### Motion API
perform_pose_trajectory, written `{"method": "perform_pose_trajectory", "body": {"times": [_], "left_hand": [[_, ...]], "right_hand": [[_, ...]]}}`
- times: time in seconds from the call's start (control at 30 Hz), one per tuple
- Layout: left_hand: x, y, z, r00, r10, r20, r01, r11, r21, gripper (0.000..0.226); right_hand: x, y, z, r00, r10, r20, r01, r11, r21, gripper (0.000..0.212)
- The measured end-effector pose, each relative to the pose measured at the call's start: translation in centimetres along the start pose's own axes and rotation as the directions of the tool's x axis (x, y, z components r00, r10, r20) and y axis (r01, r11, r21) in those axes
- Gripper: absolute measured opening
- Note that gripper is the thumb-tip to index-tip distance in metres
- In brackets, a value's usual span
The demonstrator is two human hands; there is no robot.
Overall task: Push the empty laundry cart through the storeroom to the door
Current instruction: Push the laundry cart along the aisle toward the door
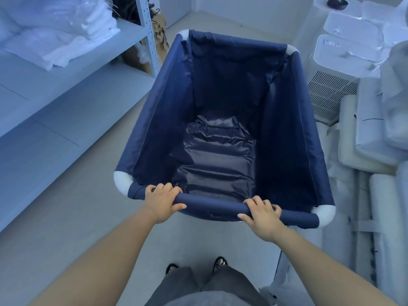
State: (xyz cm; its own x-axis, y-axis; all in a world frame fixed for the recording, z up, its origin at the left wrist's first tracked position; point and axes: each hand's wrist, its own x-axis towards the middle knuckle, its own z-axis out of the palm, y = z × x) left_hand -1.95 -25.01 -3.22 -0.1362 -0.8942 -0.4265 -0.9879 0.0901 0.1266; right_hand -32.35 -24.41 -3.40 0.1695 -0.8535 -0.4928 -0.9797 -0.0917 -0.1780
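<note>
The laundry cart [167,120] is a deep navy fabric bin with white plastic corner joints, filling the middle of the head view. Nothing lies inside it; only its creased fabric floor shows. My left hand [162,203] is wrapped over the near rim bar close to the left corner. My right hand [262,215] is wrapped over the same bar toward the right corner. Both arms reach forward from the bottom of the frame. The door is not in view.
A white metal shelf unit [95,54] with folded white linen [66,29] runs along the left. Wrapped white bundles [375,155], clear plastic boxes [348,47] and a vented white appliance [329,96] crowd the right. Pale floor [231,21] continues past the cart's far end.
</note>
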Motion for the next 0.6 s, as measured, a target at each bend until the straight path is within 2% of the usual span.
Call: {"method": "perform_pose_trajectory", "body": {"times": [0.33, 0.6], "left_hand": [[0.6, 5.2, 0.3, 0.998, -0.036, 0.057, 0.034, 0.999, 0.04, 0.045], [3.1, 7.7, -0.5, 0.996, -0.071, 0.052, 0.071, 0.997, 0.017, 0.044]], "right_hand": [[0.6, 5.4, -1.1, 0.999, -0.043, 0.033, 0.045, 0.997, -0.055, 0.039], [3.2, 8.4, -2.7, 0.996, -0.084, -0.011, 0.083, 0.995, -0.051, 0.04]]}}
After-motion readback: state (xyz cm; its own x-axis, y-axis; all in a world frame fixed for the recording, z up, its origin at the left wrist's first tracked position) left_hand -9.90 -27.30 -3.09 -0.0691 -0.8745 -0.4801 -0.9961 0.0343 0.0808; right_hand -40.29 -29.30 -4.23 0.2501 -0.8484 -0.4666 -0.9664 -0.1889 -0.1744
